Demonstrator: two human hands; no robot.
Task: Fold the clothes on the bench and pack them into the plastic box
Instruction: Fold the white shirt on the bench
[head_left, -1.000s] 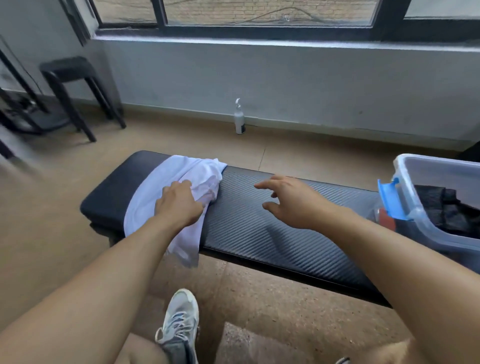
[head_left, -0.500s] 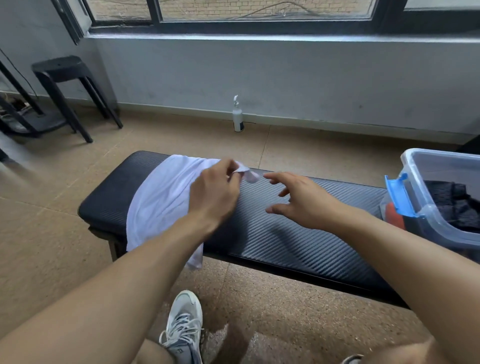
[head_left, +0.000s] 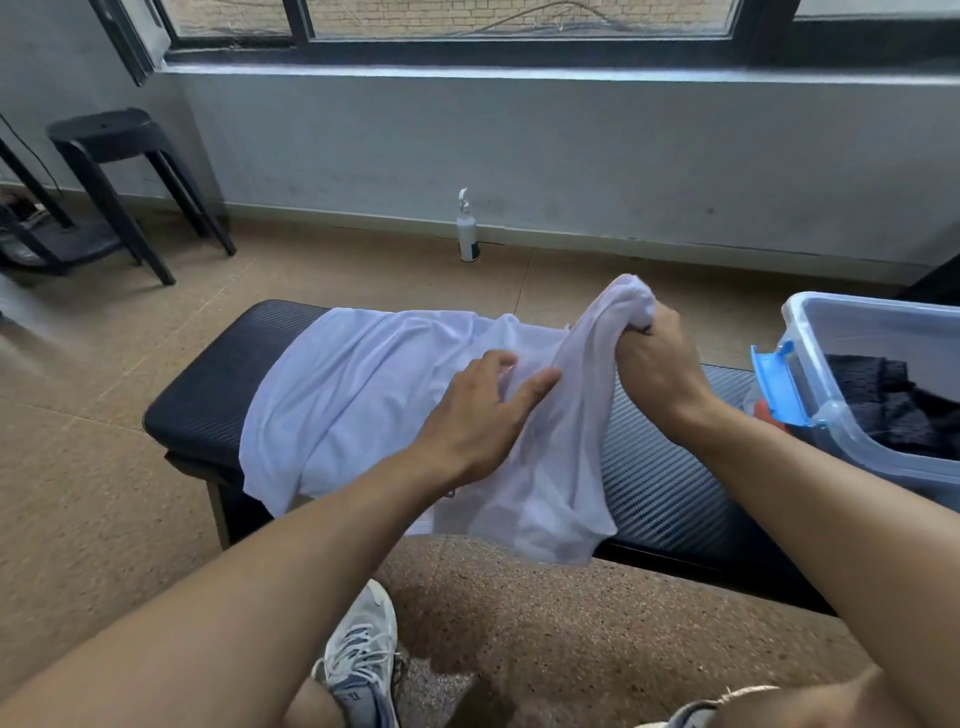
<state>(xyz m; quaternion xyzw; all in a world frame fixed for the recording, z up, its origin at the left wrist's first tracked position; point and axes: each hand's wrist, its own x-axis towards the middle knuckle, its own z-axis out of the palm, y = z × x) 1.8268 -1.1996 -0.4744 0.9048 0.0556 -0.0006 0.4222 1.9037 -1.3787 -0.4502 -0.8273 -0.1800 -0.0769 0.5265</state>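
A thin white shirt lies spread over the black padded bench, its near edge hanging off the front. My right hand grips a bunched end of the shirt and lifts it above the bench. My left hand rests on the cloth beside it, fingers extended and slightly spread. At the right stands the clear plastic box with a blue latch; dark folded clothes lie inside it.
A white pump bottle stands on the floor by the far wall. A black stool is at the back left. My sneaker is on the speckled floor in front of the bench.
The shirt has been drawn rightward and spread along the bench. My right hand, empty before, now grips its raised end. My left hand released its pinch and lies on the cloth.
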